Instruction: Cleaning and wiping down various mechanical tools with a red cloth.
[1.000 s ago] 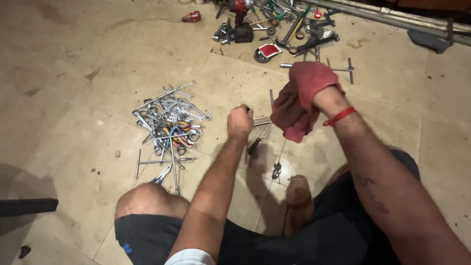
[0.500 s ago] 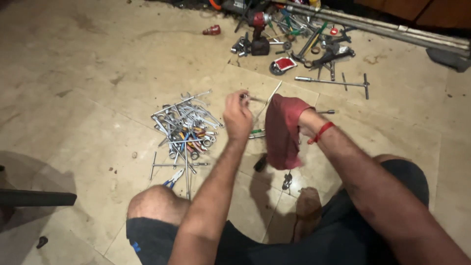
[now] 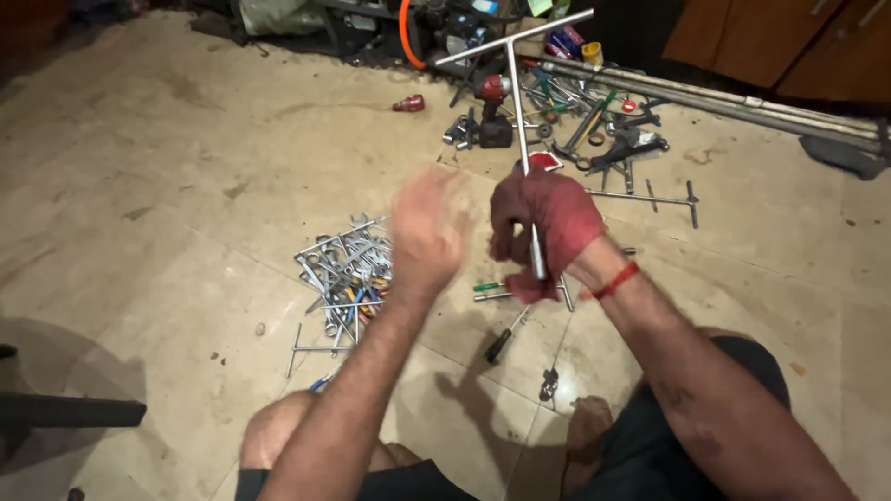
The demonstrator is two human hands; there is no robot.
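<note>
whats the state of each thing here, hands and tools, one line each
right hand: wrapped in a red rag, gripping the shaft of the T-handle wrench
T-handle wrench: held upright, crossbar on top
left hand: raised, motion-blurred, grip unclear
wrench pile: heaped loose on the floor
green-handled screwdriver: lying flat on the floor
second T-handle wrench: lying flat on the floor
red power drill: standing on the floor

No packages, labels, signs, screens.
</note>
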